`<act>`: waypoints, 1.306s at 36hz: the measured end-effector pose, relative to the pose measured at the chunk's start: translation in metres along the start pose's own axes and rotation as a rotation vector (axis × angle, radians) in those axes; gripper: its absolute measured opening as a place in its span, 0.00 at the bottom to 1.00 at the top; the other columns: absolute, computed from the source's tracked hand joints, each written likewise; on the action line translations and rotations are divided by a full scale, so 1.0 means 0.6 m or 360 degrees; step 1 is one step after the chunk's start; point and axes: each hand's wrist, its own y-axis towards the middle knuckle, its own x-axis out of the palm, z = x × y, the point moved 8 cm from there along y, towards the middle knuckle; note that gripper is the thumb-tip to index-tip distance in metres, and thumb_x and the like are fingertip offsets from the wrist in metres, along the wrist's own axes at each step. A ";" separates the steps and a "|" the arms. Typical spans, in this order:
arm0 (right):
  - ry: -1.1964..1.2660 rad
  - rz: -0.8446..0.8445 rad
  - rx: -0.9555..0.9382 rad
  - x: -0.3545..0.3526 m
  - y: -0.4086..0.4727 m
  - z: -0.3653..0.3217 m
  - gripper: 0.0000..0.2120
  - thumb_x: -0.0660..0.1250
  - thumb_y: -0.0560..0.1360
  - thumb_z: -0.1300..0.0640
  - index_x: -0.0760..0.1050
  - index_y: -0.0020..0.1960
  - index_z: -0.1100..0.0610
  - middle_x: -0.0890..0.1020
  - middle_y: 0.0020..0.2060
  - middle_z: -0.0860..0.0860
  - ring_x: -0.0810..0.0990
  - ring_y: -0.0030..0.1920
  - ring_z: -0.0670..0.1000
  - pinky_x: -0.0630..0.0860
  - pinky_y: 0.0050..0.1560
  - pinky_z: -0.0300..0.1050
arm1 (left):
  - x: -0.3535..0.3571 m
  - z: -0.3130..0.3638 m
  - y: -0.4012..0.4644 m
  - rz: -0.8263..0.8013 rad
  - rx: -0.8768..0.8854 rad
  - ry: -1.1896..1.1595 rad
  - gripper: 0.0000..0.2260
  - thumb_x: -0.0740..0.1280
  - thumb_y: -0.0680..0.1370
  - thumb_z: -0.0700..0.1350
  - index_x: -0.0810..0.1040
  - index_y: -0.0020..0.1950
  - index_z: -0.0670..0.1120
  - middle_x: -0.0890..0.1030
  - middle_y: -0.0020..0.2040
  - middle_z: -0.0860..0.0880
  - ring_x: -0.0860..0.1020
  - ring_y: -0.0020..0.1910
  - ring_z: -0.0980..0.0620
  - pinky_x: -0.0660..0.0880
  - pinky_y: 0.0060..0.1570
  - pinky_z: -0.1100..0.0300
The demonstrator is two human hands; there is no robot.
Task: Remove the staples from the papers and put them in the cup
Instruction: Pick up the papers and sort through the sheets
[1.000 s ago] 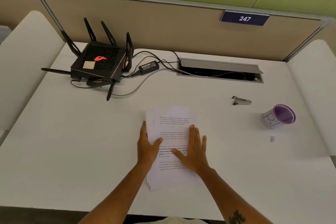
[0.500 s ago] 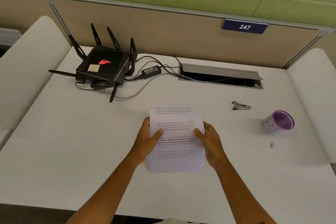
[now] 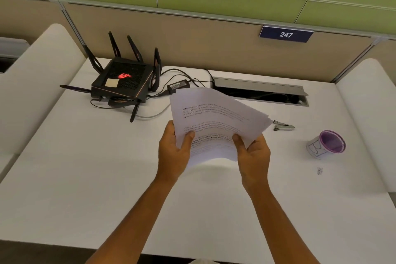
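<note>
A person's two bare hands held a stack of printed papers [image 3: 216,122] lifted above a white desk [image 3: 85,178], seen from a camera on the person's head. The left hand [image 3: 173,152] gripped the stack's lower left edge, thumb pressed on the top page and fingers curled underneath. The right hand [image 3: 252,156] gripped the lower right edge the same way. The sheets fanned slightly at the upper right corner, and the near edge curved downward and was blurred. No staples could be made out on the pages.

To the right of the papers, a small metal staple remover [image 3: 284,126] lay on the desk, its left end just beside the stack's right corner in this view. Farther right, a white paper cup [image 3: 326,144] with a purple inside lay tipped on its side, well apart from the hands. A tiny dark speck [image 3: 319,170] sat on the desk near the cup, too small to identify.

At the back left stood a black router [image 3: 124,80] with several antennas and a glowing red logo, a power adapter [image 3: 178,85] just beside it. An open cable tray [image 3: 260,93] was set into the desk behind the papers. A blue sign [image 3: 286,34] on the partition read 247.
</note>
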 end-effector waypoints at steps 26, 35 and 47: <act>-0.0202 -0.0138 0.0382 0.019 -0.054 0.163 0.21 0.70 0.81 0.56 0.71 0.72 0.47 0.82 0.61 0.43 0.81 0.62 0.45 0.81 0.61 0.41 | 0.007 -0.151 -0.046 -0.0010 -0.0391 -0.0036 0.17 0.70 0.83 0.47 0.74 0.71 0.58 0.82 0.63 0.54 0.81 0.63 0.57 0.80 0.54 0.71; -0.0167 -0.0300 0.0585 -0.020 -0.029 0.170 0.14 0.76 0.76 0.58 0.84 0.62 0.55 0.89 0.53 0.47 0.88 0.53 0.48 0.84 0.55 0.45 | -0.010 -0.132 -0.020 -0.0177 -0.0355 0.0080 0.11 0.67 0.85 0.46 0.75 0.62 0.61 0.83 0.57 0.59 0.84 0.55 0.61 0.83 0.47 0.66; 0.0506 -0.0444 0.0864 0.001 -0.051 0.161 0.18 0.75 0.72 0.57 0.82 0.59 0.64 0.85 0.58 0.63 0.85 0.57 0.62 0.78 0.64 0.68 | -0.025 -0.153 -0.038 0.0154 -0.0713 -0.0840 0.20 0.66 0.85 0.40 0.75 0.75 0.57 0.85 0.66 0.52 0.85 0.63 0.50 0.85 0.57 0.49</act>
